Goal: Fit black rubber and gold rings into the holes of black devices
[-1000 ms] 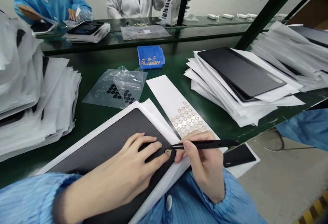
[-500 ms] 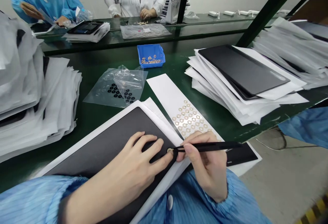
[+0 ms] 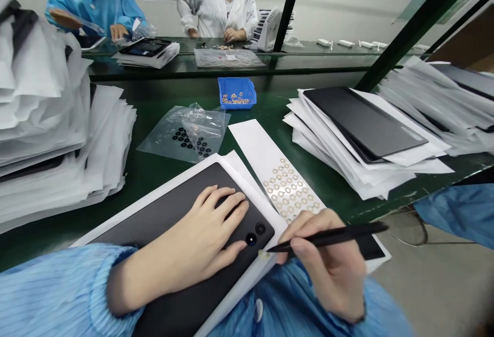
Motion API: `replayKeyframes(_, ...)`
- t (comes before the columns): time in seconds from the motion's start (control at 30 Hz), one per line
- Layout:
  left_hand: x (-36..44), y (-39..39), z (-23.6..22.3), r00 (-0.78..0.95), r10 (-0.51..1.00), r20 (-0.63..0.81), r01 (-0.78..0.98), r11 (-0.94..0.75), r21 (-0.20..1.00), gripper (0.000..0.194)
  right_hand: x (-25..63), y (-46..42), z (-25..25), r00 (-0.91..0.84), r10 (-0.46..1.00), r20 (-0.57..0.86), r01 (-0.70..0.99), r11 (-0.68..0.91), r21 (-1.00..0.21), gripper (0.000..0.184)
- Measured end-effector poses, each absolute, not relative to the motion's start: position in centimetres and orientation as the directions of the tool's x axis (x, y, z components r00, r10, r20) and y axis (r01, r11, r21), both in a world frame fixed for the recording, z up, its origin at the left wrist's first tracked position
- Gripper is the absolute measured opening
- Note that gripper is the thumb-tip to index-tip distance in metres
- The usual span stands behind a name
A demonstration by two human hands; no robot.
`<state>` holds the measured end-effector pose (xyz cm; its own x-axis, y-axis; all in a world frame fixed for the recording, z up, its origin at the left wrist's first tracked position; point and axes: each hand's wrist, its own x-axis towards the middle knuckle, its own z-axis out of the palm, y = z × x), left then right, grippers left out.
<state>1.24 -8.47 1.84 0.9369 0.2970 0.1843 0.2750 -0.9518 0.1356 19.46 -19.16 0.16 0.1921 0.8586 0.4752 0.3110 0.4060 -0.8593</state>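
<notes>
The left hand [image 3: 196,239] rests flat, fingers spread, on a dark tablet [image 3: 185,213] lying on white wrapping at the near side of the green surface [image 3: 154,87]. The right hand [image 3: 328,260] grips black tweezers [image 3: 332,235], their tips holding a small ring [image 3: 264,254] just beside the camera lenses [image 3: 251,238]. A white strip [image 3: 247,139] with rows of rings lies beyond.

So the tablet [image 3: 170,212] is a slim dark grey one, back side up, lying at a slant on white wrapping [image 3: 269,210], two round black camera rings bare near one corner. Black pointy tweezers [image 3: 339,235] sit nearly level, tips at a tiny pale ring [image 3: 264,254], a bit blurry, just past the tablet's edge.
</notes>
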Motion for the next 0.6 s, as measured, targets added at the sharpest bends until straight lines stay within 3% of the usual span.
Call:
replayKeyframes(0.13,1.2,-8.6,2.1,0.938,0.308,0.162,0.282,-0.945,0.163,0.038,22.8,-15.4,4.6,0.087,0.836,0.541,0.587,0.396,-0.706,0.013)
replayKeyframes(0.27,1.2,-8.8,2.3,0.934,0.327,0.14,0.299,-0.935,0.193,0.037,24.7,-5.3,8.0,0.039,0.822,0.569,0.676,0.398,-0.62,0.021)
replayKeyframes(0.4,1.1,-8.9,2.4,0.929,0.349,0.126,0.316,-0.922,0.222,0.038,24.3,6.0,7.8,0.154,0.865,0.478,0.611,0.298,-0.734,0.009)
replayKeyframes(0.6,0.9,-8.8,2.3,0.926,0.344,0.155,0.309,-0.928,0.209,0.039,23.7,13.6,6.4,0.134,0.898,0.418,0.666,0.23,-0.709,0.005)
